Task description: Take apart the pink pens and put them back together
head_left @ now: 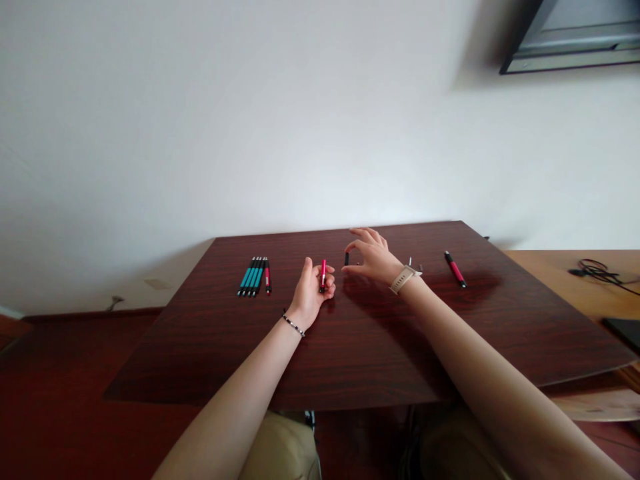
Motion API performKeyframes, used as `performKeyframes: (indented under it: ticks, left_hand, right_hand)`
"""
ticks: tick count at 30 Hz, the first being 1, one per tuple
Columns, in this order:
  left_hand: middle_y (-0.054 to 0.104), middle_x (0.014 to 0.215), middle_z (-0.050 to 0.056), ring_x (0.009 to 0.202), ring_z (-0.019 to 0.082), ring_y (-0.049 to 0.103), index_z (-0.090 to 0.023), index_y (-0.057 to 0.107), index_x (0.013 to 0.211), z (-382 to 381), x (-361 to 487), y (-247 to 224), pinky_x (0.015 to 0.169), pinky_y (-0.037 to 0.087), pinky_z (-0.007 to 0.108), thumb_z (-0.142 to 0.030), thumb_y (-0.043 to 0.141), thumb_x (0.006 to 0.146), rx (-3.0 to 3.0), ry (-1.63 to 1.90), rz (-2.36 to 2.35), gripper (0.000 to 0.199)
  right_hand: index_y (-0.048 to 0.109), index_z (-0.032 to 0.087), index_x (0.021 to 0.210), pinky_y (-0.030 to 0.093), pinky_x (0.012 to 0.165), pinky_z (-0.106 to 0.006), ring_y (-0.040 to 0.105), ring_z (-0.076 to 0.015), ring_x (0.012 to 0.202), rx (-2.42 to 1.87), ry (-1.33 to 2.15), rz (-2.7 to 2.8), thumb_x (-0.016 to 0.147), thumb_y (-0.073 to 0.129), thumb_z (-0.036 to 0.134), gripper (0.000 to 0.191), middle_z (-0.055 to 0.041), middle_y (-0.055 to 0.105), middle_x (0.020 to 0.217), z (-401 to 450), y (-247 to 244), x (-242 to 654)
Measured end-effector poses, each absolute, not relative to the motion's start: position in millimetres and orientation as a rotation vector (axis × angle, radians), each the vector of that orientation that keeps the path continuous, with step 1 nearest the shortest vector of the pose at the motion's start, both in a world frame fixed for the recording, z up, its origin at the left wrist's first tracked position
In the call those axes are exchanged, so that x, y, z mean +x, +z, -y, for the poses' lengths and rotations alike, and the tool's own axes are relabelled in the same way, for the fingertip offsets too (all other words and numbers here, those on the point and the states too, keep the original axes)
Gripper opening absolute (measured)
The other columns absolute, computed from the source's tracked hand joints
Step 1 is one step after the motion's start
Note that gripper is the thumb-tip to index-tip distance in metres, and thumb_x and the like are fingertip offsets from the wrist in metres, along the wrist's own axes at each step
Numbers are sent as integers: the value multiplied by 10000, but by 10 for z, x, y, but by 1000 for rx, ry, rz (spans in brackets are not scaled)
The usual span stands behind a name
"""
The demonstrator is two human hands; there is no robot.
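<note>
My left hand (pixel 311 291) is turned palm up, its fingers curled round a pink pen barrel (pixel 323 272) that points away from me. To the right of it, my right hand (pixel 370 257) pinches a short black pen part (pixel 347 259) upright between thumb and fingertip. The two pieces are apart, with a small gap between the hands. Beyond my right wrist lie a thin light-coloured piece (pixel 411 261) and a tiny dark piece (pixel 421 269), too small to name.
On the left of the dark wooden table (pixel 320 373) several teal pens (pixel 253 277) lie side by side, with a pink pen (pixel 267 277) next to them. Another pink pen (pixel 455 269) lies at the right. A wooden surface with a black cable (pixel 597 270) adjoins the right side.
</note>
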State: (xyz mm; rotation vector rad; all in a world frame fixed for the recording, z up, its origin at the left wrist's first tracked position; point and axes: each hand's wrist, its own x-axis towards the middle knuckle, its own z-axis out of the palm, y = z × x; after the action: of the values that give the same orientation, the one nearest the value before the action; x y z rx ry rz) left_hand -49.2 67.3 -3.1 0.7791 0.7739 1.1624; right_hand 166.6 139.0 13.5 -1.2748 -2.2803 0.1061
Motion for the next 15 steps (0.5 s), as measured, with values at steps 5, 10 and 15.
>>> performKeyframes:
  ticks: [5,10,15]
  left_hand:
    - [506,720,16,595,122,469,-141,640,957,-661,-474,-30,531,375,220,-744,396,1041,778,1181,-780,656]
    - [509,713,17,587,120,468,-139,645,950,-651,-456,-28,534,375,222,-743,419,1037,782,1190,-793,651]
    - [495,695,9,566,114,446,-139,638,942,-654,-438,-51,534,363,229,-706,381,1064,809,1184,-805,635]
  right_hand:
    - [755,241,1145,182,1284,-685,245,-419,1600,-1404,65,2362,837,825,587,468,-137,411,1692,-1395,-26,1592]
    - [752,244,1183,150,1295,-679,222,-414,1616,-1469,95,2403,816,841,587,510,-140,403,1700,-1406,-50,1586]
    - [755,245,1178,140,1288,-687,203,-409,1623,-1526,114,2382,815,833,614,523,-148,399,1703,-1457,-103,1603]
